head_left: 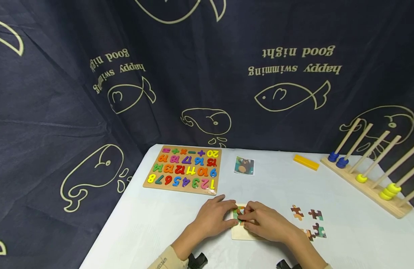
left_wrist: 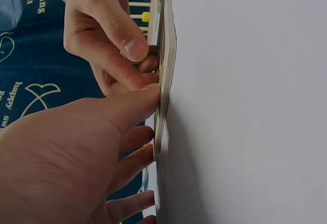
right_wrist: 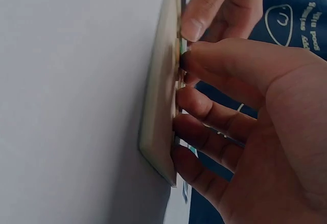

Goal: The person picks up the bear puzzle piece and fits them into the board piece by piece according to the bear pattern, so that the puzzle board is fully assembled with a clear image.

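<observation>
A small wooden jigsaw board [head_left: 242,234] lies on the table, with coloured pieces fitted in its far part and bare wood nearer. My left hand [head_left: 211,216] rests at its left side, fingers fairly straight, thumb and fingertips touching the board's edge and top. From the right, my right hand [head_left: 269,222] reaches over the board, its thumb and fingers bent around a jigsaw piece [head_left: 241,212] at the surface, mostly hidden by fingertips. The left wrist view shows both hands' fingertips meeting at the board's thin edge [left_wrist: 166,81]. Loose bear-coloured jigsaw pieces [head_left: 297,212] lie to the right.
Behind the left hand lies a number puzzle tray [head_left: 184,189]. A bear picture card [head_left: 244,166] lies farther back. At the right are a yellow bar [head_left: 306,162] and a bead abacus [head_left: 368,188] with upright rods. A dark fish-print curtain [head_left: 207,89] hangs behind the white table [head_left: 132,231].
</observation>
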Demonstrator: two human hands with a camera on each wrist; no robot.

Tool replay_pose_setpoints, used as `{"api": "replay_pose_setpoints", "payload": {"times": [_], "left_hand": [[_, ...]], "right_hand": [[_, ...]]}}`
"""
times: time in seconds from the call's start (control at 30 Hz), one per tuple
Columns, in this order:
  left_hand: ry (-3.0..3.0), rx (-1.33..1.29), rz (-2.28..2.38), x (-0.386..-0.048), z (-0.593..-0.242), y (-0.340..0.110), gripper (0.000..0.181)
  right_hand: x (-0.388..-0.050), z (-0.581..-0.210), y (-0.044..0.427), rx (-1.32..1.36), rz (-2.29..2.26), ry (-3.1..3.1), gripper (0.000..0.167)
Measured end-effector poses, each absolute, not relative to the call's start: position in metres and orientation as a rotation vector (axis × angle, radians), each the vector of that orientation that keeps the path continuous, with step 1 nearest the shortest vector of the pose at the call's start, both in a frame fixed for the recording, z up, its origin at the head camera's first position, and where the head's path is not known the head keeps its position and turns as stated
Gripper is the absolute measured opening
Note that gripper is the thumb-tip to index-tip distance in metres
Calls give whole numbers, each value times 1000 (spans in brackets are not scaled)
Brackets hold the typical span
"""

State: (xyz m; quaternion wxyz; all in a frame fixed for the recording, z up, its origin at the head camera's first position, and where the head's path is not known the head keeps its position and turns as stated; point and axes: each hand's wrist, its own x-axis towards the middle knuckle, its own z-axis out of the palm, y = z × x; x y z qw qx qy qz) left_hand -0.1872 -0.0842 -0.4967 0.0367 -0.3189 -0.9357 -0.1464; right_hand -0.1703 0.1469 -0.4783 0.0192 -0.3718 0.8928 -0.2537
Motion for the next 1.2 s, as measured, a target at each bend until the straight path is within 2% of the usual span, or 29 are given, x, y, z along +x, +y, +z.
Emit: {"api": "replay_pose_setpoints", "payload": {"times": [0.27, 0.73, 0.87, 1.1, 1.2], "left_hand": [[-2860, -986, -447, -188, -499, -85, 47], [-2857, -1045, -486, -189, -499, -86, 44], [-2862, -1046, -501, -188, -498, -87, 44], [-2875, -1037, -511, -187, -498, -87, 44], [-2871, -1039, -509, -188, -497, -87, 44]], "right_hand": [[-177, -467, 169, -929, -962, 2778, 21], [-173, -469, 236, -686, -1012, 2851, 25], [-174, -471, 256, -639, -1008, 2891, 28], [-177, -475, 275, -439, -972, 2879, 44], [-180, -477, 279, -430, -890, 2887, 43]]}}
